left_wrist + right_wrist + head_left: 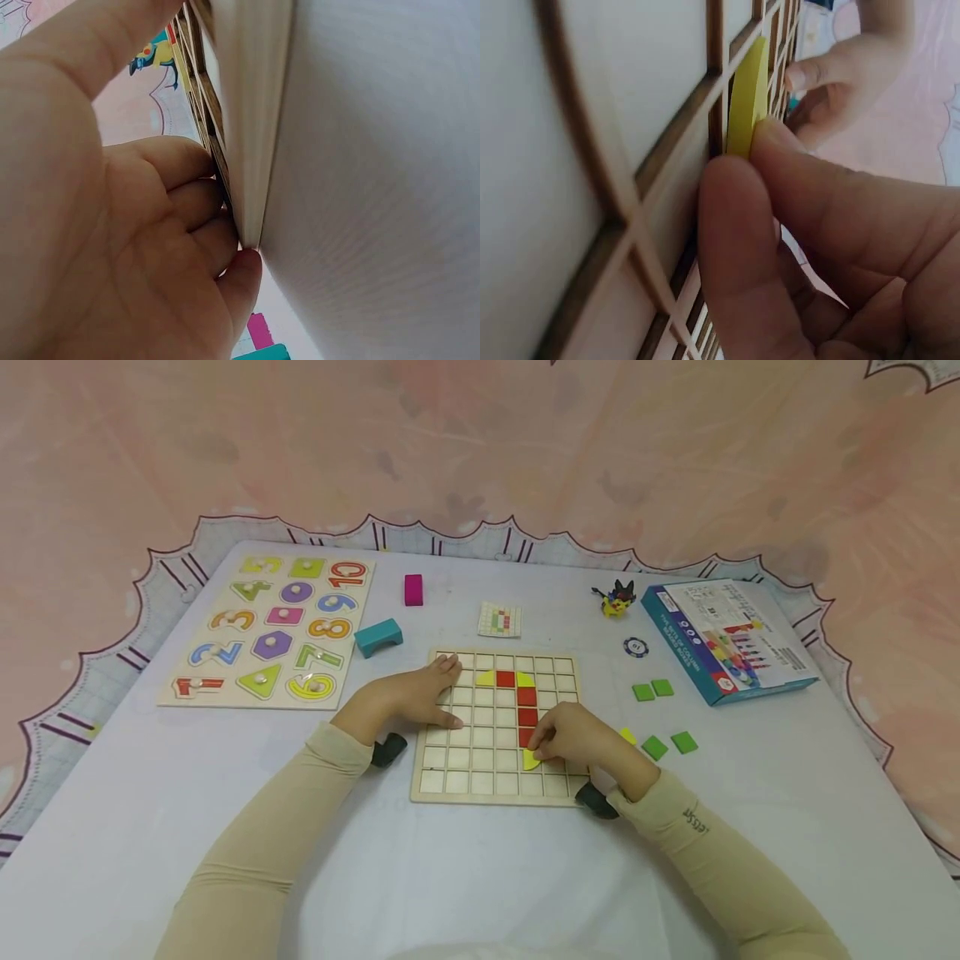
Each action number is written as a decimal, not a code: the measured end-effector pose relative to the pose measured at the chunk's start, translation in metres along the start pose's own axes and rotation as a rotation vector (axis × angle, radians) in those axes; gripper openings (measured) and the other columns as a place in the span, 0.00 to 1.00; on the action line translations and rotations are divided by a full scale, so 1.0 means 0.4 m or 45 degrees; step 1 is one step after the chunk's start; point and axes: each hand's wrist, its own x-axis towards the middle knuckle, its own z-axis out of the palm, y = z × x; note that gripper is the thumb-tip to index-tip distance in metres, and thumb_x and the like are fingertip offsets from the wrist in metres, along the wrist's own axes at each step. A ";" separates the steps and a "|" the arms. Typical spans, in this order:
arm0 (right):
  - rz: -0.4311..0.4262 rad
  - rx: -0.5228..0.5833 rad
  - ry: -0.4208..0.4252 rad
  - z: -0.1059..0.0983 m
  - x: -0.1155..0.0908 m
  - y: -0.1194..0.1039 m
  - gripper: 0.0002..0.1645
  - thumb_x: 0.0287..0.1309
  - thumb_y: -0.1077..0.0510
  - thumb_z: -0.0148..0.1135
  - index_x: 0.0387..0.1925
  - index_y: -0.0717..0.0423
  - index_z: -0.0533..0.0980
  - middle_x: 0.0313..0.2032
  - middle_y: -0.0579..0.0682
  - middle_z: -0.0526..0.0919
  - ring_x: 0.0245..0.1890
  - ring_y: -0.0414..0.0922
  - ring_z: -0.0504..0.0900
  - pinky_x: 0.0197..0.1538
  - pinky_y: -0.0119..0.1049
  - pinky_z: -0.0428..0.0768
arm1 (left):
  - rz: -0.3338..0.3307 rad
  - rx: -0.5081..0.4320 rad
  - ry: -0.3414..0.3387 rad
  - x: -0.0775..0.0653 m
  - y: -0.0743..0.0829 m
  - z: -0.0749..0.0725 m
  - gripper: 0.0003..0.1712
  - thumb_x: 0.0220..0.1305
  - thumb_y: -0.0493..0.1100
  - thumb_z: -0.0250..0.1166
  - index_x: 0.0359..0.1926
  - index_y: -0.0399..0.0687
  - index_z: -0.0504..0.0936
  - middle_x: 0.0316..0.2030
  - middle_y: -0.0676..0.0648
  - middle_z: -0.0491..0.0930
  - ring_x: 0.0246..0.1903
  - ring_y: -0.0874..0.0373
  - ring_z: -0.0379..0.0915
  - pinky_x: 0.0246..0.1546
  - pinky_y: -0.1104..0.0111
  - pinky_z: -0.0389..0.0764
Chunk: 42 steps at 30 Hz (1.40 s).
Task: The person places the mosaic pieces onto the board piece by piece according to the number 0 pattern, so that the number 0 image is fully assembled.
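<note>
A wooden grid board (432, 797) lies in front of the person. Red square tiles (527, 697) fill several cells, with a yellow rounded tile (486, 678) at the left of the top row and another (525, 679) at its right corner. My right hand (573, 735) pinches a yellow tile (746, 97) between thumb and finger, tilted at a cell below the lowest red tile. My left hand (420, 693) rests on the board's upper left edge, fingers spread; in the left wrist view its fingertips lie along the board's side.
Right of the board lie several green square tiles (655, 747) and a partly hidden yellow tile (627, 736). Beyond are a round chip (636, 647), a toy figure (617, 602) and a box (727, 639). A pattern card (499, 620), teal block (378, 637), magenta block (413, 590) and number puzzle (234, 695) stand behind and left.
</note>
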 end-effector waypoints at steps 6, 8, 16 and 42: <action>-0.063 -0.064 0.038 0.011 -0.003 -0.009 0.01 0.50 0.63 0.66 0.28 0.58 0.82 0.25 0.47 0.79 0.28 0.42 0.71 0.32 0.30 0.71 | 0.001 0.000 -0.003 -0.001 0.001 -0.003 0.55 0.58 0.58 0.61 0.71 0.36 0.38 0.72 0.39 0.31 0.71 0.47 0.24 0.70 0.56 0.39; -0.084 -0.078 0.051 0.014 -0.004 -0.011 0.01 0.50 0.63 0.66 0.27 0.58 0.81 0.23 0.47 0.78 0.27 0.42 0.71 0.31 0.30 0.70 | 0.000 -0.001 -0.003 -0.002 0.002 -0.004 0.55 0.58 0.58 0.61 0.71 0.36 0.38 0.72 0.39 0.31 0.71 0.47 0.24 0.70 0.56 0.39; -0.092 -0.071 0.054 0.010 -0.006 -0.010 0.02 0.49 0.62 0.67 0.26 0.55 0.80 0.23 0.47 0.77 0.27 0.42 0.71 0.31 0.31 0.70 | -0.008 -0.007 -0.008 -0.001 0.003 -0.005 0.55 0.58 0.58 0.61 0.71 0.36 0.38 0.72 0.40 0.31 0.71 0.48 0.24 0.70 0.56 0.39; 0.110 -0.050 0.030 -0.193 -0.099 0.203 0.17 0.49 0.62 0.65 0.43 0.63 0.79 0.38 0.55 0.80 0.38 0.47 0.74 0.43 0.39 0.76 | -0.004 -0.028 -0.003 -0.002 0.005 -0.002 0.56 0.58 0.57 0.62 0.70 0.35 0.39 0.72 0.39 0.32 0.71 0.47 0.25 0.70 0.56 0.38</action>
